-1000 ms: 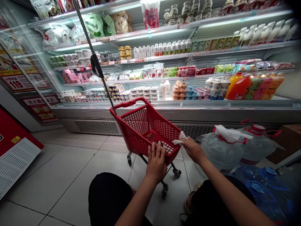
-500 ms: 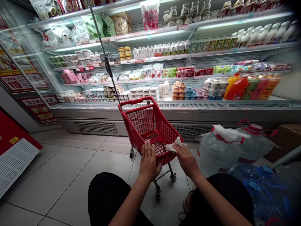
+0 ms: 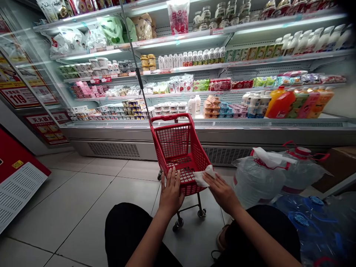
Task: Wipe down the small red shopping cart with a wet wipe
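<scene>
A small red shopping cart (image 3: 164, 147) with a mesh basket stands in front of me, its handle end toward the cooler. My left hand (image 3: 170, 194) lies on the near left of the basket rim, fingers stretched out and slightly apart, with nothing held. My right hand (image 3: 221, 193) presses a crumpled white tissue (image 3: 200, 178) against the near right corner of the rim. Part of the tissue is hidden under the fingers. A thin dark pole (image 3: 138, 76) rises from the left of the cart's handle.
An open cooler (image 3: 278, 134) with stocked shelves spans the back. Large water jugs (image 3: 257, 181) and blue bottles (image 3: 308, 222) stand on the right, beside a cardboard box (image 3: 338, 167). A red and white appliance (image 3: 20, 178) is on the left. My knees flank the tiled floor (image 3: 83, 193).
The cart has swung, its handle end and pole shifting right and its wheels turning. My left hand has moved slightly left, its fingers more spread. The tissue has moved slightly left along the rim.
</scene>
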`<state>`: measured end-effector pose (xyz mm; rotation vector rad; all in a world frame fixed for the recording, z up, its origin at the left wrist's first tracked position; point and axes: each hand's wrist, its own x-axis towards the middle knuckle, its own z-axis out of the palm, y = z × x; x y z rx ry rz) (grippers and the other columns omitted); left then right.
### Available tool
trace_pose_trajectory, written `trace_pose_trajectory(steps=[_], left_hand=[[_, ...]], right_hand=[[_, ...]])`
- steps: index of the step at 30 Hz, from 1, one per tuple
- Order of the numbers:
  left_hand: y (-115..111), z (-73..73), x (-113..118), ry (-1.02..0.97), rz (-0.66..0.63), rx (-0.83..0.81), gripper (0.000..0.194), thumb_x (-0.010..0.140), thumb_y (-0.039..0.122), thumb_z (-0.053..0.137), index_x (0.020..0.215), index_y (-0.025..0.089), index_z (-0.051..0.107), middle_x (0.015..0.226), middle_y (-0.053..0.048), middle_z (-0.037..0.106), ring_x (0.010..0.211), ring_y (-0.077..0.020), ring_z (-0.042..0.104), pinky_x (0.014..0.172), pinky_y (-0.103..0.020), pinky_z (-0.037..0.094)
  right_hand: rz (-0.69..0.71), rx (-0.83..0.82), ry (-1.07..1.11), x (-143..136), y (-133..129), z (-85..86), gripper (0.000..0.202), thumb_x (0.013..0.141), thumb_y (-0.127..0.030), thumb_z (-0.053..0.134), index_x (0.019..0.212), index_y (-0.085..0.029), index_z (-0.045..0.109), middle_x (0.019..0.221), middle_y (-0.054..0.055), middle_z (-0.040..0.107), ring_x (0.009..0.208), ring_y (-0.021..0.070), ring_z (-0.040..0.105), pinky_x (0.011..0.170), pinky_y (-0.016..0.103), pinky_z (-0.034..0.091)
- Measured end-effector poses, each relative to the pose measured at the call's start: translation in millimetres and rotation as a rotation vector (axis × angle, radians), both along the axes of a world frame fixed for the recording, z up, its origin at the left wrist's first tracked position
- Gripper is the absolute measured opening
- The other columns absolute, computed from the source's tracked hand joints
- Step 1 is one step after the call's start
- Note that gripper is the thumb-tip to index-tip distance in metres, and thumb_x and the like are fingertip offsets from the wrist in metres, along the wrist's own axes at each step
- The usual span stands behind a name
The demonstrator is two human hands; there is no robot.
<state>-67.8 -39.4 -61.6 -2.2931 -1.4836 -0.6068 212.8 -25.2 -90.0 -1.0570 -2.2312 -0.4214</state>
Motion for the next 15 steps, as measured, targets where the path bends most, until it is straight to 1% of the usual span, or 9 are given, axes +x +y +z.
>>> trace_pose_trajectory(steps=[2, 3, 5, 8, 10, 13, 15], left_hand=[[3, 0.5, -5, -0.006, 0.005, -0.002, 0.08, 0.092, 0.036, 0.06, 0.163, 0.014, 0.031, 0.172, -0.016, 0.024, 0.161, -0.0327, 0.018, 0.131, -0.059, 0.008], [5, 0.5, -7, -0.008, 0.005, -0.006, 0.079, 0.092, 0.035, 0.06, 0.162, 0.014, 0.031, 0.172, -0.016, 0.024, 0.161, -0.0326, 0.018, 0.131, -0.058, 0.009], [8, 0.4, -8, -0.012, 0.008, -0.017, 0.078, 0.092, 0.034, 0.06, 0.161, 0.013, 0.033, 0.172, -0.016, 0.026, 0.161, -0.0328, 0.018, 0.132, -0.058, 0.008], [10, -0.7, -2, -0.026, 0.04, -0.032, 0.081, 0.09, 0.037, 0.063, 0.16, 0.008, 0.034, 0.17, -0.02, 0.029, 0.161, -0.0359, 0.017, 0.131, -0.06, 0.008], [8, -2.5, 7, -0.034, 0.057, -0.03, 0.085, 0.089, 0.038, 0.063, 0.161, 0.007, 0.03, 0.17, -0.021, 0.028, 0.161, -0.0369, 0.015, 0.131, -0.061, 0.009], [1, -6.6, 24, -0.04, 0.015, -0.029, 0.091, 0.087, 0.031, 0.062, 0.165, 0.009, 0.021, 0.172, -0.019, 0.022, 0.162, -0.0351, 0.011, 0.131, -0.059, 0.013], [-3, -9.0, 30, -0.055, -0.018, -0.039, 0.097, 0.083, 0.024, 0.063, 0.167, 0.012, 0.015, 0.174, -0.016, 0.017, 0.162, -0.0343, 0.009, 0.131, -0.058, 0.016]], right_hand=[[-0.047, -0.009, 0.035, 18, 7, 0.0, 0.068, 0.106, -0.013, 0.04, 0.168, -0.029, 0.016, 0.159, 0.005, 0.05, 0.143, 0.0221, 0.053, 0.124, 0.05, 0.041], [-0.064, -0.015, 0.053, 22, 9, -0.1, 0.067, 0.107, -0.014, 0.04, 0.168, -0.03, 0.016, 0.159, 0.004, 0.05, 0.143, 0.0228, 0.053, 0.123, 0.05, 0.042], [-0.09, -0.028, 0.084, 20, 9, -1.5, 0.066, 0.107, -0.016, 0.04, 0.167, -0.03, 0.017, 0.16, 0.004, 0.049, 0.144, 0.0237, 0.052, 0.122, 0.051, 0.044], [-0.113, -0.037, 0.118, -2, -1, -6.6, 0.066, 0.108, -0.016, 0.04, 0.168, -0.028, 0.016, 0.161, 0.004, 0.047, 0.146, 0.024, 0.05, 0.122, 0.051, 0.044], [-0.108, -0.04, 0.121, -20, -9, -9.7, 0.067, 0.107, -0.014, 0.04, 0.168, -0.027, 0.015, 0.162, 0.005, 0.046, 0.147, 0.0241, 0.048, 0.122, 0.051, 0.044], [-0.069, -0.048, 0.091, -43, -19, -9.1, 0.069, 0.105, -0.011, 0.039, 0.168, -0.025, 0.014, 0.162, 0.005, 0.045, 0.149, 0.0238, 0.045, 0.123, 0.049, 0.043], [-0.04, -0.055, 0.062, -48, -22, -5.8, 0.071, 0.104, -0.01, 0.04, 0.168, -0.024, 0.012, 0.163, 0.005, 0.044, 0.149, 0.0228, 0.045, 0.124, 0.048, 0.043]])
